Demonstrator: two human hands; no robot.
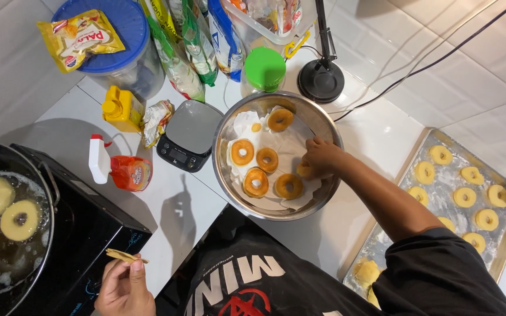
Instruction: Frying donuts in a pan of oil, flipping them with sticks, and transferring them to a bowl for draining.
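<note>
Golden fried doughnut (305, 169): lay at the right edge of the paper-lined steel bowl (323, 126), under your right hand (321, 157), grip closed on it. Left hand (125, 287), far off, pinched wooden chopsticks (125, 256) over the table (174, 202).

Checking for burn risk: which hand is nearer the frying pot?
Left. The left hand, holding chopsticks, is just right of the pot; the right hand is far off, inside the steel bowl.

A home kitchen, white tiled counter (382, 134), pan of hot oil (7, 234) frying doughnuts at lower left, digital kitchen scale (190, 134) at centre, tray of raw dough rings (458, 187) at right, ingredient packets (194, 41) along the top.
</note>
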